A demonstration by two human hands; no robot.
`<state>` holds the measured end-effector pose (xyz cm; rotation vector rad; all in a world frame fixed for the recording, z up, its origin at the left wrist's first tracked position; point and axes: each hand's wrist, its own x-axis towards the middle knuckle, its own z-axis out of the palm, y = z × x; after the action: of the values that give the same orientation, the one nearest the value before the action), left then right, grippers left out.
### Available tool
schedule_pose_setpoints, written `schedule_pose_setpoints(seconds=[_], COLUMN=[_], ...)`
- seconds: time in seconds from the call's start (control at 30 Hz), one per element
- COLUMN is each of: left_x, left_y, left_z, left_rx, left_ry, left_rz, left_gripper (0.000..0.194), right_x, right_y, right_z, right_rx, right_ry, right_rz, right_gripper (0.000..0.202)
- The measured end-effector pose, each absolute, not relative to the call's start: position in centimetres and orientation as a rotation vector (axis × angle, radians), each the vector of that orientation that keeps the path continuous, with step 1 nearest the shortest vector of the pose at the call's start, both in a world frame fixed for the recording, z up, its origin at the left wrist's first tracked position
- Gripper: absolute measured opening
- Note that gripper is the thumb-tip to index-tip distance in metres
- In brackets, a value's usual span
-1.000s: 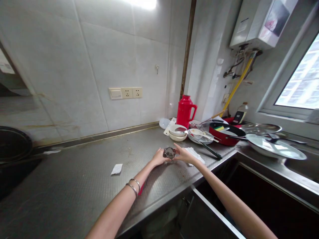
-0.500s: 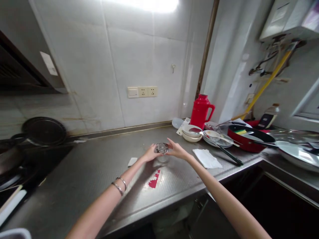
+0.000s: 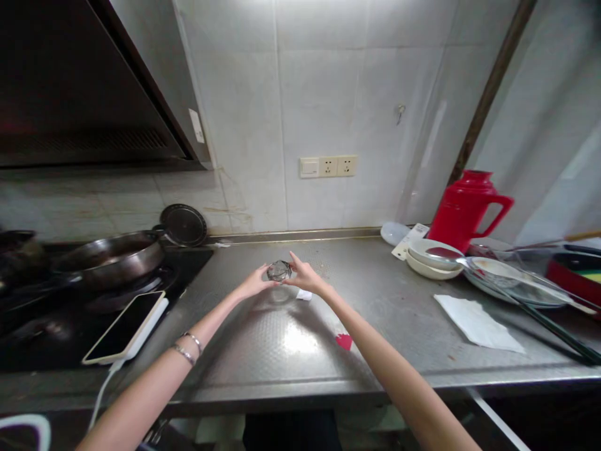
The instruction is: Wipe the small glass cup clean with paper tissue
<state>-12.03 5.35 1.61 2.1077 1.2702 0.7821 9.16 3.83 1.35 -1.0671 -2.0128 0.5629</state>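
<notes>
Grey tiled wall (image 3: 244,94), cream socket panel (image 3: 328,166), metal worktop (image 3: 263,351), dark range hood (image 3: 79,88) at left, brown pipe (image 3: 493,88) at right, light glare above.

This is a kitchen, shown by the stove (image 3: 35,338) with a metal pan (image 3: 115,260), range hood (image 3: 89,88), stacked bowls (image 3: 434,258) and red thermos (image 3: 462,213).

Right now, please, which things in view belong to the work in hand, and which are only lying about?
In hand: clear vessel, held between left hand and right hand.

Lying about: red flask, phone, white bowls, metal pan, white paper sheet, red scrap.
</notes>
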Motion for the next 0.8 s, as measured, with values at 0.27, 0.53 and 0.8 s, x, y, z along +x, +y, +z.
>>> schedule_pose_setpoints(seconds=[0.27, 0.53, 0.8], left_x=[-20.6, -23.7, -25.6], left_y=[3.4, 1.5, 1.1], left_z=[1.7, 1.6, 0.9], left_rx=[2.023, 1.997, 1.994], left_ry=[1.392, 1.441, 1.441], left_rz=[0.798, 0.76, 0.744], left_gripper=[0.073, 0.064, 0.065], right_x=[0.4, -3.2, -5.2], right_y=[4.4, 4.1, 4.5], right_z=[1.0, -0.7, -1.8], right_rx=[-0.994, -0.966, -0.926], right_ry=[-2.071, -2.075, -2.095], right_rz=[0.663, 0.75, 0.773], right_gripper=[0.104, 0.106, 0.106])
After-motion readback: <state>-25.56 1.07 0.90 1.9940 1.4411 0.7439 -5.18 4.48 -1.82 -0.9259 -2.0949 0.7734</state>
